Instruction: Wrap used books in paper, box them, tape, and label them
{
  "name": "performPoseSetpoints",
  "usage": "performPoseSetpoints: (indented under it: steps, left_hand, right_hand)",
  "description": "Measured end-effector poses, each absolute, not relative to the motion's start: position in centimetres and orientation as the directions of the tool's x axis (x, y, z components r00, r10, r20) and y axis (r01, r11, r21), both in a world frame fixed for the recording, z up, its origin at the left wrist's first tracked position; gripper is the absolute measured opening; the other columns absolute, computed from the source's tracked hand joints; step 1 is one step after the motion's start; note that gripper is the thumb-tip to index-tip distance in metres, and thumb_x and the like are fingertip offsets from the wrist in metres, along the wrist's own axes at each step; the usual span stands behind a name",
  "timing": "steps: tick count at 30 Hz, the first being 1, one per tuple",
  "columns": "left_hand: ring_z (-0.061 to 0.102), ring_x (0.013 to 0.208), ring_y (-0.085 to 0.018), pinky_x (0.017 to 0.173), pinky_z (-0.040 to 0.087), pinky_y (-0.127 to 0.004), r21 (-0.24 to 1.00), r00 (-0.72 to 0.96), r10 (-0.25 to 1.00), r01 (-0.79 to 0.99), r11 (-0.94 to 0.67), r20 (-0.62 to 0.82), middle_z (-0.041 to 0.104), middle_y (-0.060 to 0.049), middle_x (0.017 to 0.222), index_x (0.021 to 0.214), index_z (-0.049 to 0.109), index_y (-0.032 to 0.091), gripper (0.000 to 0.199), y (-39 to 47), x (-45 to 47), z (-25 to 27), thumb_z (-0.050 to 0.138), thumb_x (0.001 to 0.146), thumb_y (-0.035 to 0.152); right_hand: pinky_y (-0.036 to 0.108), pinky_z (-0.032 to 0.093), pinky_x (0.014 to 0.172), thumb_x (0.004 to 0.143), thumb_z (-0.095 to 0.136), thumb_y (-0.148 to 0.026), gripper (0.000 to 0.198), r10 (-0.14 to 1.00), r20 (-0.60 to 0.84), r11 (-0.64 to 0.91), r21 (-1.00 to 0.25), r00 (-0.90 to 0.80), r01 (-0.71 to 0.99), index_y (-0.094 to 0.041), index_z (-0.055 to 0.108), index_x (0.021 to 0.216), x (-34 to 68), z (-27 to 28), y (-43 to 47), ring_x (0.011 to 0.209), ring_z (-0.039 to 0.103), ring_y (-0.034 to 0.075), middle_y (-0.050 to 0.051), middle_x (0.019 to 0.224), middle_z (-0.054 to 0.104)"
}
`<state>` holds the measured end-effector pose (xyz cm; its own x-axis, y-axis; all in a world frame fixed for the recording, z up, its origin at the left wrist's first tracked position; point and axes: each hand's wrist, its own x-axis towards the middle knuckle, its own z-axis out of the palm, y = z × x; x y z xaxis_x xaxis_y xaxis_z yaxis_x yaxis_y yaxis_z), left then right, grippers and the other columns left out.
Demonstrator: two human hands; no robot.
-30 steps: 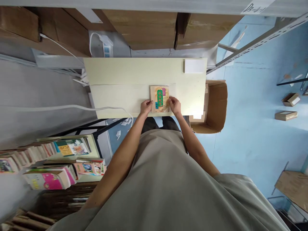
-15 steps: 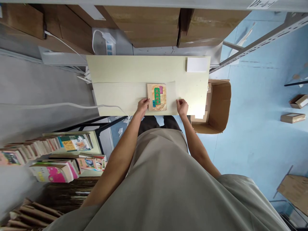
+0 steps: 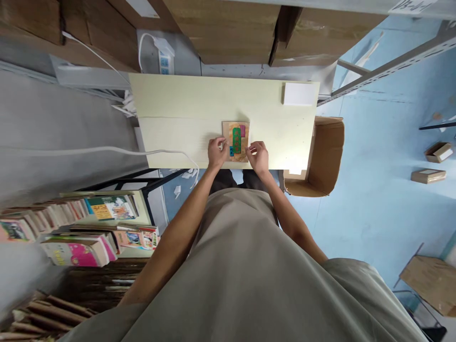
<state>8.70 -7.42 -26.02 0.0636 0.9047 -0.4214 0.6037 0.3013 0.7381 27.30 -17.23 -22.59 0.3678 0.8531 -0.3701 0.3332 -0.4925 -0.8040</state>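
Note:
A small book [image 3: 236, 140] lies on the pale table, its tan cover bearing a green title panel with pink and blue blocks. A thin translucent sheet, apparently clear film [image 3: 178, 142], spreads left from under it; part seems folded over the cover, which looks slightly shiny. At the book's left edge my left hand [image 3: 218, 151] is closed in a pinch, fingertips over the cover's margin, apparently on the film. My right hand [image 3: 258, 156] pinches at the lower right edge, where film and book edge are hard to tell apart.
A white stack of paper or cards [image 3: 299, 94] sits at the table's [image 3: 199, 97] far right corner. An open cardboard box [image 3: 326, 156] stands right of it. A white cable [image 3: 153, 152] crosses the left side. Books fill a shelf [image 3: 137, 209] at lower left; cartons [image 3: 228, 33] stand behind.
My right hand has moved left to the book's edge, and the film's right part no longer lies spread beside the book. My left fingers have shifted onto the cover's left margin.

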Motion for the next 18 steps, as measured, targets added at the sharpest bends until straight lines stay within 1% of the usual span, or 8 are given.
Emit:
performPoseSetpoints:
  steps: [3, 5, 7, 9, 11, 14, 16, 18]
  left_hand:
    - [0.068, 0.139, -0.034, 0.13, 0.05, -0.049, 0.769, 0.17, 0.918, 0.612, 0.186, -0.358, 0.076, -0.016, 0.122, 0.102, 0.078, 0.023, 0.018, -8.2, 9.9, -25.9, 0.065, 0.112, 0.032]
    - [0.065, 0.142, -0.037, 0.135, 0.045, -0.054, 0.75, 0.176, 0.925, 0.643, 0.151, -0.337, 0.073, -0.017, 0.125, 0.097, 0.076, 0.023, 0.017, -8.7, 10.7, -26.0, 0.069, 0.111, 0.03]
    - [0.064, 0.144, -0.039, 0.135, 0.046, -0.058, 0.723, 0.143, 0.935, 0.675, 0.148, -0.325, 0.068, -0.018, 0.134, 0.094, 0.074, 0.024, 0.011, -9.0, 11.2, -26.3, 0.078, 0.104, 0.028]
    - [0.063, 0.143, -0.042, 0.132, 0.05, -0.061, 0.704, 0.1, 0.939, 0.688, 0.174, -0.33, 0.063, -0.018, 0.138, 0.091, 0.073, 0.026, 0.013, -9.0, 11.6, -26.7, 0.083, 0.098, 0.025]
    - [0.062, 0.142, -0.042, 0.13, 0.053, -0.063, 0.701, 0.067, 0.934, 0.68, 0.215, -0.351, 0.062, -0.018, 0.137, 0.089, 0.071, 0.027, 0.015, -9.0, 11.7, -27.2, 0.083, 0.095, 0.021]
    - [0.062, 0.141, -0.042, 0.127, 0.054, -0.064, 0.725, 0.048, 0.923, 0.635, 0.267, -0.382, 0.062, -0.018, 0.135, 0.087, 0.069, 0.027, 0.015, -9.0, 11.6, -27.6, 0.077, 0.098, 0.019]
    - [0.062, 0.141, -0.042, 0.128, 0.054, -0.064, 0.737, 0.035, 0.92, 0.611, 0.289, -0.39, 0.062, -0.018, 0.134, 0.089, 0.069, 0.027, 0.014, -9.1, 11.7, -27.7, 0.073, 0.1, 0.021]
    - [0.062, 0.143, -0.042, 0.13, 0.052, -0.063, 0.729, 0.001, 0.922, 0.612, 0.306, -0.388, 0.063, -0.019, 0.134, 0.094, 0.069, 0.026, 0.01, -9.3, 11.8, -27.7, 0.072, 0.103, 0.025]
  right_hand:
    - [0.04, 0.07, 0.105, 0.116, 0.065, -0.032, 0.016, 0.838, -0.436, -0.539, -0.755, 0.327, 0.373, -0.02, 0.076, 0.115, 24.6, -23.5, -15.4, 0.1, 0.082, 0.021, 0.016, 0.147, 0.072]
    - [0.045, 0.068, 0.115, 0.113, 0.068, -0.026, 0.013, 0.821, -0.495, -0.571, -0.714, 0.286, 0.405, -0.019, 0.077, 0.118, 23.7, -24.3, -14.8, 0.112, 0.084, 0.025, 0.018, 0.159, 0.067]
    - [0.048, 0.064, 0.124, 0.108, 0.071, -0.02, 0.013, 0.818, -0.528, -0.573, -0.709, 0.23, 0.412, -0.02, 0.079, 0.118, 23.8, -24.8, -14.7, 0.124, 0.084, 0.028, 0.018, 0.167, 0.065]
    - [0.045, 0.064, 0.126, 0.104, 0.073, -0.016, 0.015, 0.831, -0.533, -0.551, -0.744, 0.16, 0.379, -0.021, 0.08, 0.116, 24.9, -25.0, -14.9, 0.129, 0.083, 0.027, 0.016, 0.162, 0.071]
    - [0.042, 0.067, 0.121, 0.103, 0.07, -0.015, 0.016, 0.841, -0.527, -0.536, -0.778, 0.125, 0.328, -0.021, 0.081, 0.113, 26.6, -25.0, -15.2, 0.125, 0.085, 0.026, 0.014, 0.147, 0.081]
    - [0.047, 0.07, 0.112, 0.109, 0.068, -0.024, 0.018, 0.825, -0.503, -0.563, -0.766, 0.256, 0.311, -0.02, 0.081, 0.12, 29.4, -25.1, -14.8, 0.116, 0.086, 0.029, 0.016, 0.137, 0.085]
    - [0.052, 0.069, 0.112, 0.109, 0.071, -0.031, 0.021, 0.781, -0.5, -0.616, -0.715, 0.374, 0.331, -0.019, 0.078, 0.125, 30.6, -25.7, -13.8, 0.115, 0.086, 0.031, 0.018, 0.138, 0.085]
    - [0.056, 0.068, 0.115, 0.106, 0.078, -0.035, 0.023, 0.728, -0.535, -0.678, -0.652, 0.428, 0.338, -0.019, 0.076, 0.124, 30.9, -26.5, -12.4, 0.116, 0.085, 0.033, 0.018, 0.133, 0.086]
